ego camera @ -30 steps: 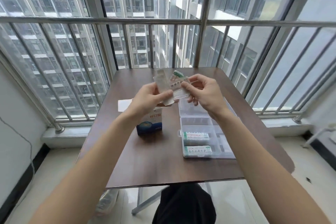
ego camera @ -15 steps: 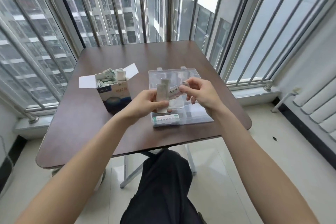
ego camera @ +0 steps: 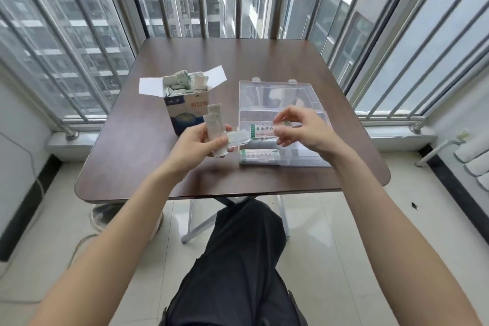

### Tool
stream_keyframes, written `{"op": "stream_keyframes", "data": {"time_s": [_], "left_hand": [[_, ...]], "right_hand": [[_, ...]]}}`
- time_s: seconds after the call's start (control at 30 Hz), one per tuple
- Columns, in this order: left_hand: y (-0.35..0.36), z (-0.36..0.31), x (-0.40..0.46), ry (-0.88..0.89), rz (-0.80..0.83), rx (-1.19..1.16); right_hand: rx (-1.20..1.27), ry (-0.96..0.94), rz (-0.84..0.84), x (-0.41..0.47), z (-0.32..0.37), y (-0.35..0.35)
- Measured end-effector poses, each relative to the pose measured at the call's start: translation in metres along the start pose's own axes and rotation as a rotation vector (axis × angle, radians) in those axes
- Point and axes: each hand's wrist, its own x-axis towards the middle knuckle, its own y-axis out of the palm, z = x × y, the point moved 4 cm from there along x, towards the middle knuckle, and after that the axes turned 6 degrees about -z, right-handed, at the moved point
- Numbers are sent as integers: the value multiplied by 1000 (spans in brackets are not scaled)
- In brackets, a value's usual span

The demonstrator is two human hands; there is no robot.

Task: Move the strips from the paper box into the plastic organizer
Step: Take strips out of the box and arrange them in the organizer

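Watching both hands working above the brown table [ego camera: 264, 61]. The left hand [ego camera: 197, 144] is gripping a small bundle of strips [ego camera: 215, 130], fingers curled round them. The right hand [ego camera: 301, 127] is pinching one printed strip [ego camera: 262, 130] over the plastic organizer [ego camera: 280, 92], whose clear lid is lying open and flat behind it. I am seeing another strip [ego camera: 260, 153] lying in the organizer's near-left compartment. The paper box [ego camera: 185, 106] is standing open to the left, crammed with more strips.
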Motion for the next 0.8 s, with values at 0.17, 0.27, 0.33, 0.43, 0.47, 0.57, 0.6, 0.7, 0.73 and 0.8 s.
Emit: {"op": "stream_keyframes", "data": {"time_s": [0.17, 0.27, 0.33, 0.43, 0.47, 0.57, 0.6, 0.7, 0.73, 0.8], "left_hand": [[-8, 4, 1, 26, -54, -11], [-9, 5, 2, 26, -68, -22], [-9, 6, 2, 31, -68, -21], [-7, 5, 2, 26, -62, -40], [-6, 4, 2, 23, -57, -54], [-3, 1, 1, 3, -19, -114], [-2, 0, 1, -4, -3, -130], [4, -3, 1, 7, 34, -121], [7, -4, 2, 14, 43, -117], [13, -6, 4, 23, 57, -111]], "right_hand": [[-416, -99, -19, 0, -1, 24], [-557, -104, -6, -4, 2, 28], [-665, -119, 9, -6, 6, 28], [-884, -180, 8, -9, 10, 30], [-950, -217, -3, -10, 12, 32], [-1028, -295, -29, -10, 13, 34], [-1037, -300, -25, -10, 12, 35], [-1023, -326, -51, -12, 9, 33], [-952, -331, -99, -13, 10, 31], [-589, -272, -195, -15, 14, 25]]}}
